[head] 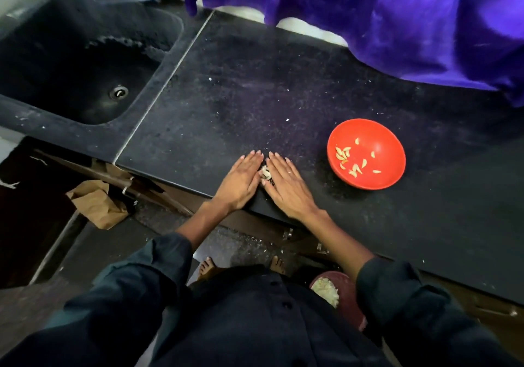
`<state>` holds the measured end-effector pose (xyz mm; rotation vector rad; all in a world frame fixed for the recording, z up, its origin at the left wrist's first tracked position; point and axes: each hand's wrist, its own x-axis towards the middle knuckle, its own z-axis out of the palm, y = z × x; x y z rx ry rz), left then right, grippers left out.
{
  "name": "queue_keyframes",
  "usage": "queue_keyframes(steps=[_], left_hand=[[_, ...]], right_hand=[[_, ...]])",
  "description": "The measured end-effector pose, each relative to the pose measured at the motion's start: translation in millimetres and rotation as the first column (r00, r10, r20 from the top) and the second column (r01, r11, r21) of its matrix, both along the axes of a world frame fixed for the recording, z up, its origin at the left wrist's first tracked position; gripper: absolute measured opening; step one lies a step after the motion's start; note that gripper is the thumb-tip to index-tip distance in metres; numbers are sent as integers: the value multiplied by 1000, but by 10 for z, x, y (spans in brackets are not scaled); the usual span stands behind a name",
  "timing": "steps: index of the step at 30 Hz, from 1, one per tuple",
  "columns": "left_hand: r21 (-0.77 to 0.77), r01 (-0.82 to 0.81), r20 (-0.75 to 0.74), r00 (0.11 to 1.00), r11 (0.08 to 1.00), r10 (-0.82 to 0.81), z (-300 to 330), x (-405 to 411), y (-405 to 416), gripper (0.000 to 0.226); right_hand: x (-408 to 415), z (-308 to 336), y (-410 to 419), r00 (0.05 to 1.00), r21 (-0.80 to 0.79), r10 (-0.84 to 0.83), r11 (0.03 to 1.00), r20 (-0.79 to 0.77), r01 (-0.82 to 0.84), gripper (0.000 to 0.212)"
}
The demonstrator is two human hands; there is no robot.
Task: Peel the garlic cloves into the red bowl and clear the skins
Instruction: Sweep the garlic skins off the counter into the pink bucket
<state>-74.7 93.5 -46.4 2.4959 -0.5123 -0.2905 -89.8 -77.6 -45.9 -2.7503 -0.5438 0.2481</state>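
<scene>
A red bowl stands on the black counter, right of my hands, with several peeled garlic cloves inside. My left hand and my right hand lie flat on the counter near its front edge, fingers straight, edges turned toward each other. Between them sits a small heap of pale garlic skins, hemmed in on both sides. Tiny white skin flecks are scattered over the counter.
A dark sink is set into the counter at the left. Purple cloth hangs over the far right. On the floor below are a brown paper bag and a red bin holding pale scraps.
</scene>
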Motion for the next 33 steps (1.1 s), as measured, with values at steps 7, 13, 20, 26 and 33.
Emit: queue_keyframes(steps=[7,13,20,26,33], left_hand=[[-166,23,-68,997,986,-35,81,-352,44,56],[-295,-265,-161,961,918,226,140,-222,185,75],[-313,-310,-205,945,898,254,121,-238,159,78],[-288,-357,-175,932,889,318,116,-237,111,68],[-249,-418,-127,908,873,399,156,-253,-4,61]], right_hand=[[-306,19,-104,993,263,-103,958,-55,114,72],[-462,-47,-158,977,46,-208,978,47,206,97],[-217,-127,32,985,2,60,998,162,-61,57],[-225,-188,-69,951,131,83,983,296,-126,61],[-164,-100,-98,857,156,136,957,498,-242,44]])
